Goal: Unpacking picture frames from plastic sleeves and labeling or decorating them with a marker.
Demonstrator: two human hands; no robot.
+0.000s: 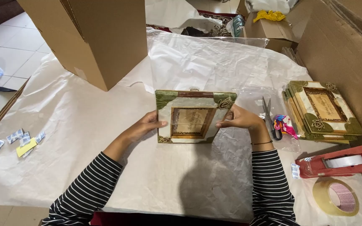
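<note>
Now I grip the decorated frame (191, 117) with both hands, left hand (141, 129) and right hand (239, 119) closed on its sides, scissors (269, 119) just right of it

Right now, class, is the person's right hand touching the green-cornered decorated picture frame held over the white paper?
Touching. The head view shows the right hand with its fingers lying on the right edge of the green-cornered decorated picture frame, with no gap visible between them.

Tall brown cardboard box (93, 37) upper left, small white-blue sachets (15, 136) left, open carton (269, 27) top right
</note>
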